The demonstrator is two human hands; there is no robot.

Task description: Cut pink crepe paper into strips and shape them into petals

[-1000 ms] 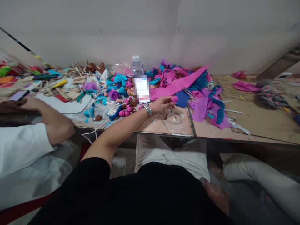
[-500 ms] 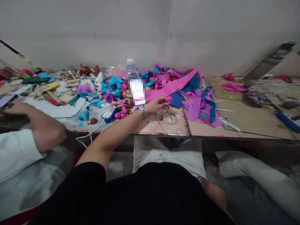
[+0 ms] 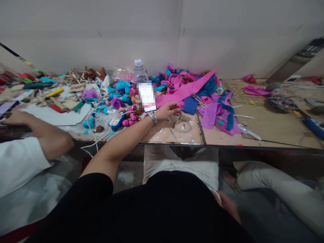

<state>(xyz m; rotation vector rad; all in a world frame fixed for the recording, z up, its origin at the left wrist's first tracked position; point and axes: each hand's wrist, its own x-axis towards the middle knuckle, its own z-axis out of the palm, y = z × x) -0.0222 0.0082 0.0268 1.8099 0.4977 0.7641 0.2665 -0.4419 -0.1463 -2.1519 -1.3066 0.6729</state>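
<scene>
Head view. Pink crepe-paper piece [image 3: 180,105]: probably best handled with a light fingertip pinch, since creasing looks likely. Position: at the fingertips of the left hand [image 3: 168,112], just left of the blue sheet [image 3: 189,106]. Left hand: fingers curled, grip unconfirmed. Right hand [image 3: 228,206]: near side of the blue sheet, well apart; state, cannot tell.

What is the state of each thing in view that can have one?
Left hand: curled by a pink flower, grip unclear
Right hand: lowered, grip unclear
Bottle: upright, capped
Phone: screen lit
White cable: loose, hanging over the edge of the table
Pink paper strip: spread out
</scene>
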